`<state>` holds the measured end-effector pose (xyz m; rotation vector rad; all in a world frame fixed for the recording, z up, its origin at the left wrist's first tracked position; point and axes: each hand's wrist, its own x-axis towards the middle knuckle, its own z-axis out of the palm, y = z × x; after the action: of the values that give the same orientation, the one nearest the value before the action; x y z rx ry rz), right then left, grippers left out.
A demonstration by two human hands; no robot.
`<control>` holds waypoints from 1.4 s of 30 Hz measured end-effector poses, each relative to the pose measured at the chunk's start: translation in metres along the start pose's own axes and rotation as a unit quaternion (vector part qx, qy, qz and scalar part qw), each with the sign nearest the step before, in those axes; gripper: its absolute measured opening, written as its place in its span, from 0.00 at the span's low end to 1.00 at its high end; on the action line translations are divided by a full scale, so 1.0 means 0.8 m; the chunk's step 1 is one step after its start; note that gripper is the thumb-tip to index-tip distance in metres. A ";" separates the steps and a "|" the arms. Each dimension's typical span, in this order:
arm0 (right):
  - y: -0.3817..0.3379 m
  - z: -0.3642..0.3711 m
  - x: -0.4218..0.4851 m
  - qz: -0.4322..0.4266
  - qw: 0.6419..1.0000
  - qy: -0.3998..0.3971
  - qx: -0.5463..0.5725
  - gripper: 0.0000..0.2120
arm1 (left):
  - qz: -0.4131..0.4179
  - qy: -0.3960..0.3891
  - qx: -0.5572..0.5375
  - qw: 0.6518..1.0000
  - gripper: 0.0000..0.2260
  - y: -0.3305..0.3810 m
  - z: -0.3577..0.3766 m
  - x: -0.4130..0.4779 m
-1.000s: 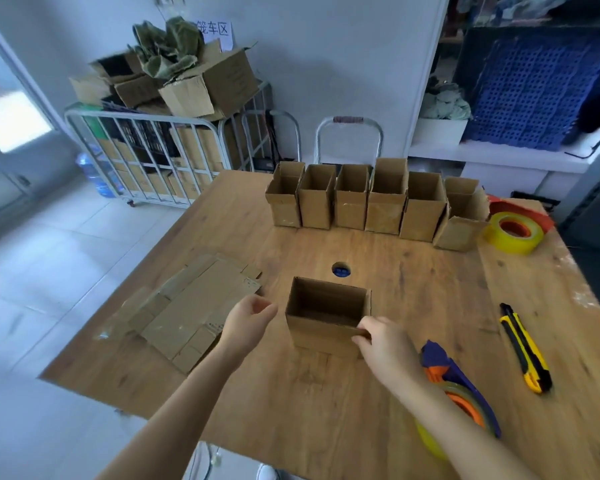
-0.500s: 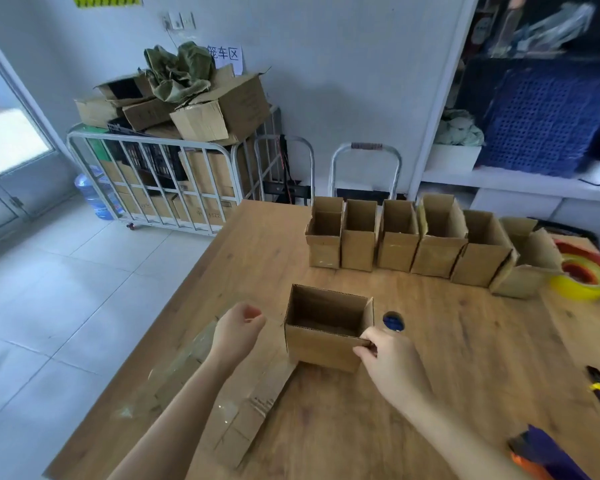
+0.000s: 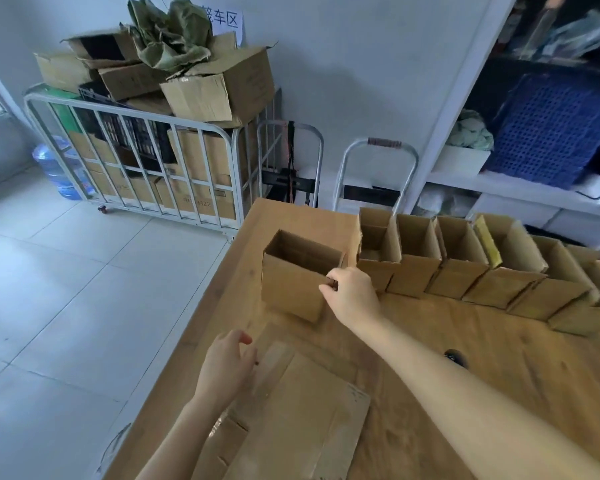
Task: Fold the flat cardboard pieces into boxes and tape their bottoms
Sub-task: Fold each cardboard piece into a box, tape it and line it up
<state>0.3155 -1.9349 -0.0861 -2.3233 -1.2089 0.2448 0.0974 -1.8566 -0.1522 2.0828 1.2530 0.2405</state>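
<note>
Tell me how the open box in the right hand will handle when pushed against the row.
Probably light: the right hand holds the box by pinching one rim corner alone. Its thin open walls may flex if squeezed. Empty, it should slide easily on the wooden table.

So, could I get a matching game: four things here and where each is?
Things: 1 open brown cardboard box; 2 flat brown cardboard pieces; 3 clear blue water jug; 4 dark blue lattice crate.
Places: A on the tiled floor; B on the white shelf; C pinched by the right hand; D on the wooden table by the left hand.
Pairs: 1-C; 2-D; 3-A; 4-B.
</note>
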 end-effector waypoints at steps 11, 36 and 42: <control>0.001 0.022 0.127 0.073 0.992 0.026 -0.103 0.19 | -0.026 0.022 -0.034 0.999 0.07 -0.040 -0.001 0.022; 0.078 0.045 -0.162 0.234 0.951 -0.195 0.053 0.15 | -0.094 -0.036 0.028 0.995 0.17 -0.040 0.000 -0.083; 0.089 0.035 -0.199 0.239 0.928 -0.234 0.166 0.07 | -0.074 -0.041 0.109 0.990 0.08 -0.015 0.004 -0.111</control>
<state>0.2626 -2.0873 -0.1578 -2.2752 -0.6871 1.1369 0.0443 -1.9290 -0.1463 2.1453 1.4289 -0.0511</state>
